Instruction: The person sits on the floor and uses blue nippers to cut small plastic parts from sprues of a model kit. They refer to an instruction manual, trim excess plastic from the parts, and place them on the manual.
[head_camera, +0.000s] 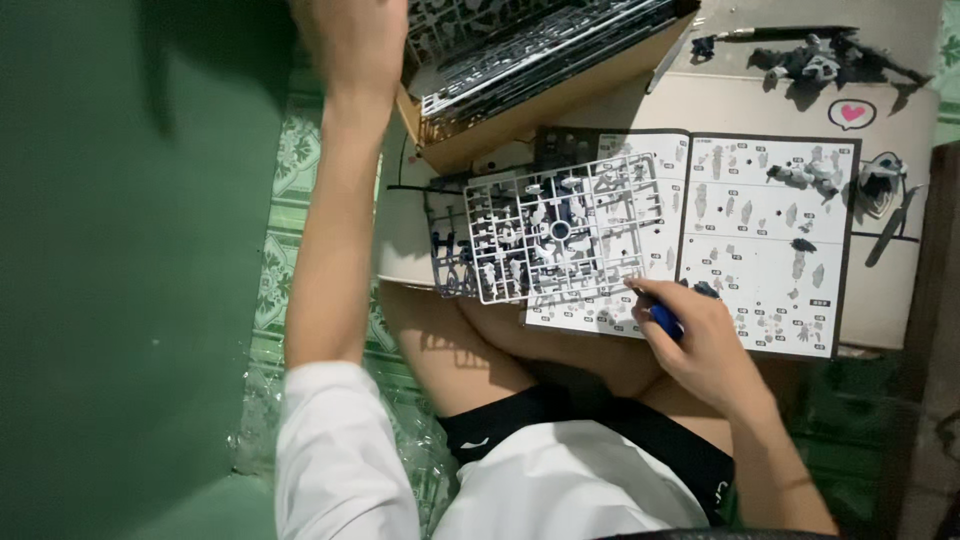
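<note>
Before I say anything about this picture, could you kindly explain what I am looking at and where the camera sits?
There is no machine here: a person sits on the floor, and the one camera is worn on their head, looking down at their two bare hands. The left hand is raised toward a cardboard box of plastic part frames. The right hand holds a blue-handled tool at the edge of a grey parts frame. That frame lies on an open instruction booklet, on a low pale table. Small dark model pieces lie at the far side.
</note>
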